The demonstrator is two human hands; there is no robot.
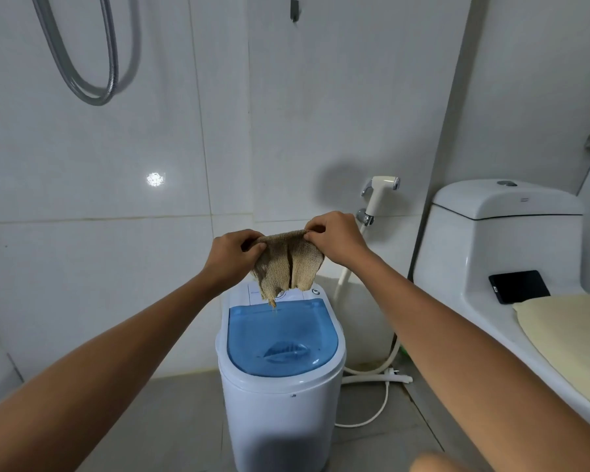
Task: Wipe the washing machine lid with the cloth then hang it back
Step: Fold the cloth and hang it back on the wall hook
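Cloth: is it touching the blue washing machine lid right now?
No, the cloth hangs in the air, pinched by the left hand and right hand, above the blue lid.

The left hand (230, 258) and right hand (334, 237) are pinching the top edge of the tan cloth (286, 267), which is hanging above the blue washing machine lid (281, 337), beneath the wall hook (295, 10).

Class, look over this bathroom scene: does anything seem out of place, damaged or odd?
Yes: a black rectangular phone lies on the white ceramic toilet, an odd place for it. The tan knitted cloth has a frayed bottom corner.
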